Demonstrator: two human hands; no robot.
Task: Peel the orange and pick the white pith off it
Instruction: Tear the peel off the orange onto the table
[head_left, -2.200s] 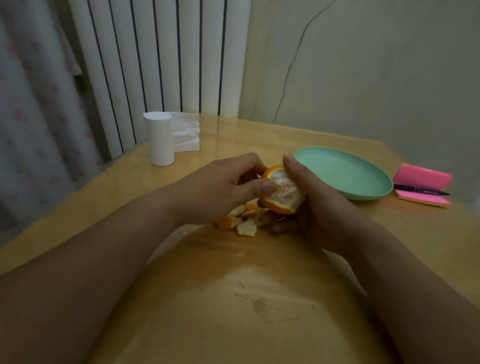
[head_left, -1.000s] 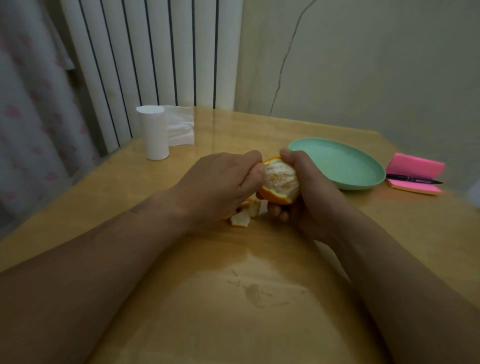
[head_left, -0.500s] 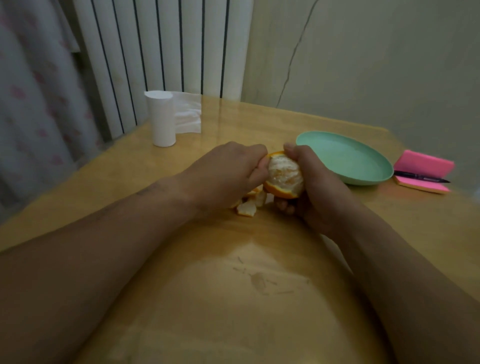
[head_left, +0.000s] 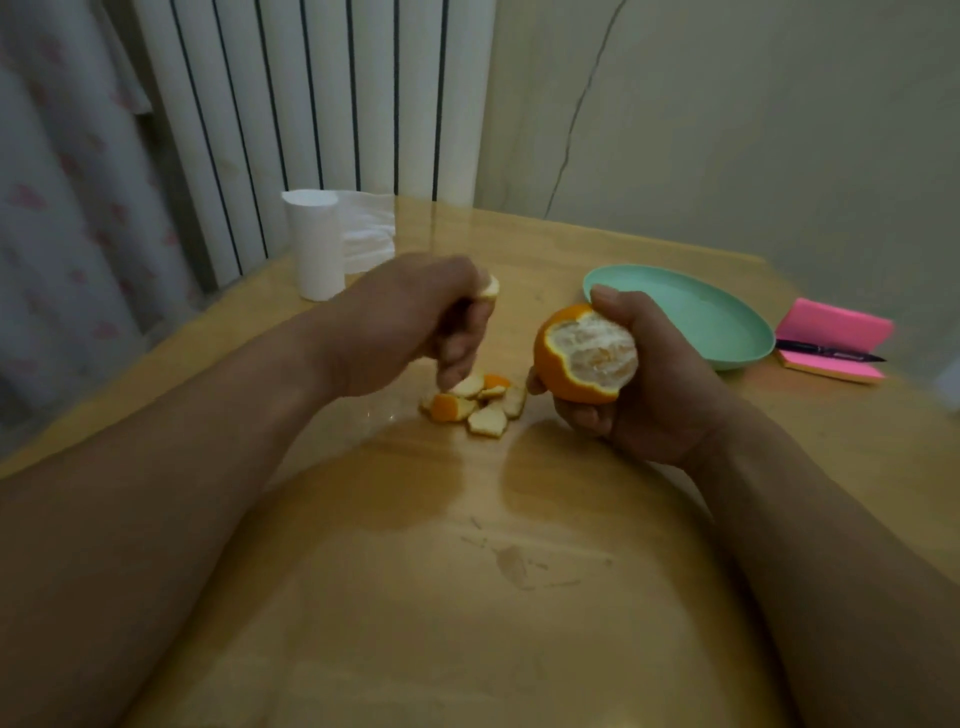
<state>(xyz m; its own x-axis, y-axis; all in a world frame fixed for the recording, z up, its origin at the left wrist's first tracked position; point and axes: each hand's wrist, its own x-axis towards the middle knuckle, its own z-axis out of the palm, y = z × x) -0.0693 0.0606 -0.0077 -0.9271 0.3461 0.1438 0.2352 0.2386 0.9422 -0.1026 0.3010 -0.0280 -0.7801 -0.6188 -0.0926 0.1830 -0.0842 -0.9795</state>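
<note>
Head view, looking down at a wooden desk (head_left: 415, 597). The right hand (head_left: 660, 400) holds a partly peeled orange (head_left: 582, 358) above the desk, fingers curled beneath it and thumb pressed on its top: a firm grip around the fruit. The bared flesh, pale with white pith, faces up and toward the viewer. Orange rind covers the lower half and the side turned to the left.

The left hand (head_left: 415, 322) is apart from the fruit, off to its left. Its grip is clenched on a small piece of peel (head_left: 489, 287), pinched at thumb and forefinger. Its lower fingers reach down to a pile of peel scraps (head_left: 475, 402) lying on the desk between the hands (nearer the left hand than the right); whether they touch the pile cannot be told.

The coming move seems to turn on this: the pinched piece sits almost over the pile, so it likely needs only letting go. The torn rim of rind faces the left hand, which is the hand free for the next tear. Much rind remains.

Beyond the orange lies a green plate (head_left: 727, 322), then a pink notepad (head_left: 831, 332) with a pen (head_left: 826, 351). A white paper roll (head_left: 314, 244) stands at the far left.
</note>
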